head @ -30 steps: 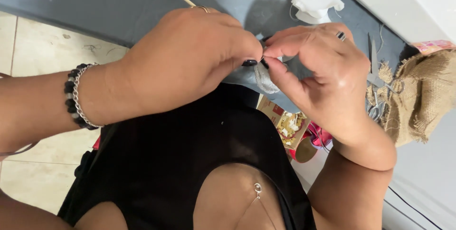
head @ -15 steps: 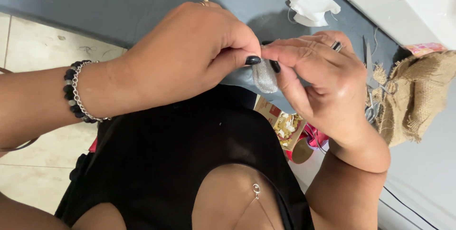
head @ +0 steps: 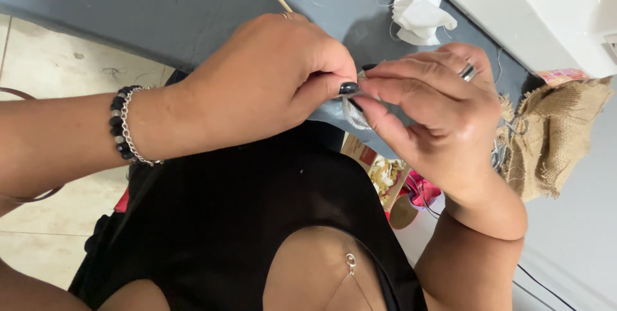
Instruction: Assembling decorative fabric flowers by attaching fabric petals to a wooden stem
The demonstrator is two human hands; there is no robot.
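Two hands, left hand (head: 270,79) and right hand (head: 437,118), both pinching one small grey fabric piece (head: 355,113)

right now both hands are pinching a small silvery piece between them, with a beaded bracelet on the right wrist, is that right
Not quite. The beaded bracelet is on the left wrist, not the right, as the head view shows. The rest holds: the left hand and the right hand meet fingertip to fingertip and pinch a small silvery piece between them.
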